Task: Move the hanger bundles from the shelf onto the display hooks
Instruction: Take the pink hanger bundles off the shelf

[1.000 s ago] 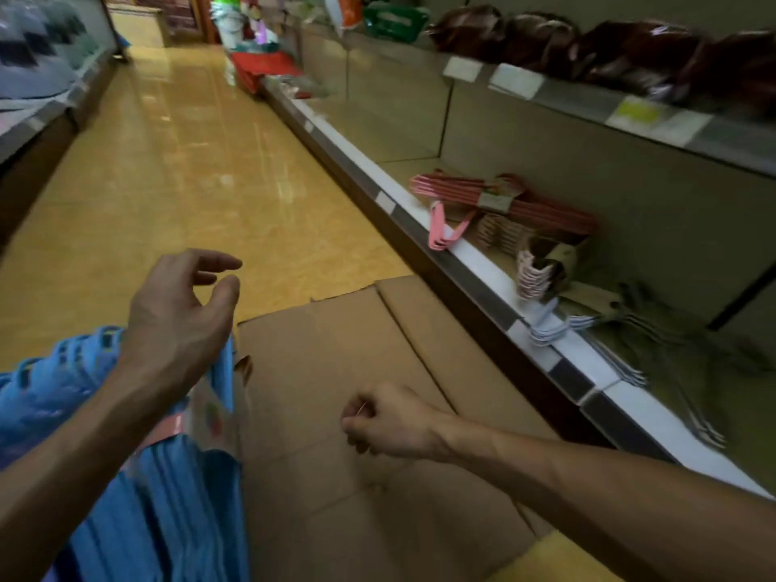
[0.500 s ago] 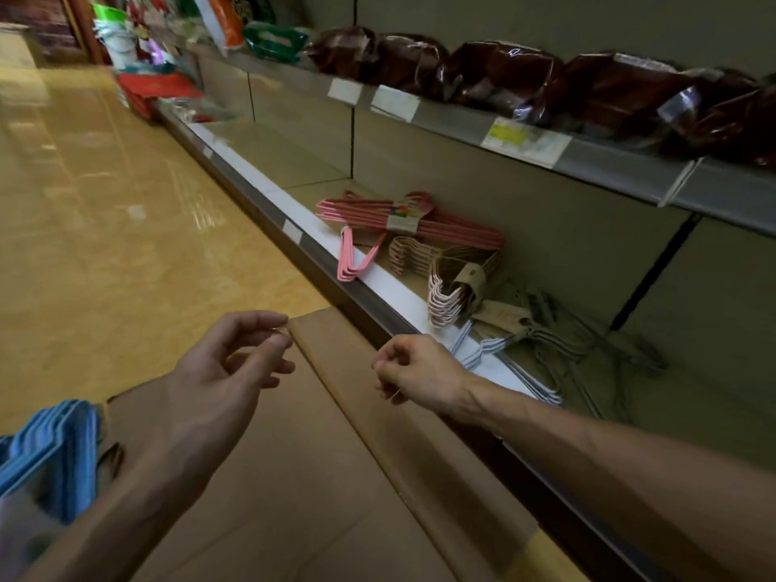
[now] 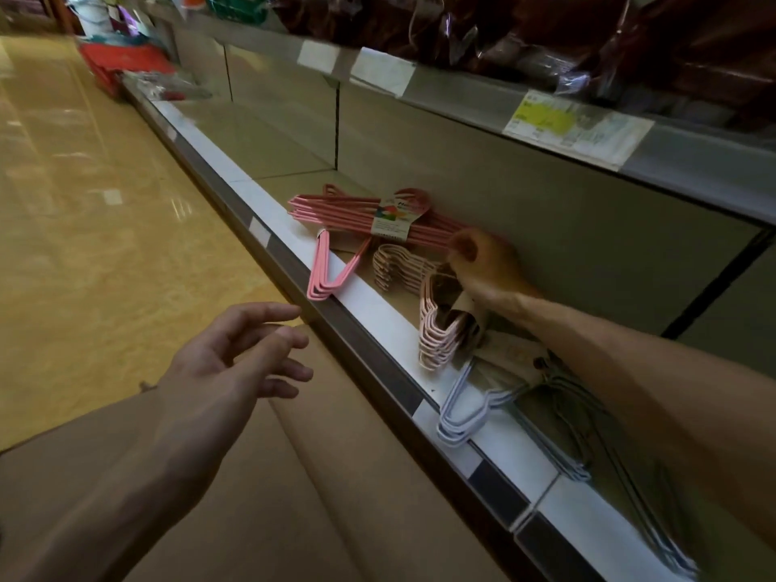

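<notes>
pale hanger bundle (image 3: 441, 325) behind right grip (image 3: 487, 273)

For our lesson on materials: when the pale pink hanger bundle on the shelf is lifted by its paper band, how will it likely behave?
The pale pink hanger bundle looks like thin coated wire, so it is probably light and fairly stiff. Only a paper band binds it, so the hangers may fan or slide apart. Its hooks lie near the beige bundle, so they could snag.

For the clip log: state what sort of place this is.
Most likely a shop aisle. Price labels line the upper shelf edge, banded bundles of pink hangers lie on the lower shelf, and wrapped goods fill the shelf above, beside a polished floor.
</notes>
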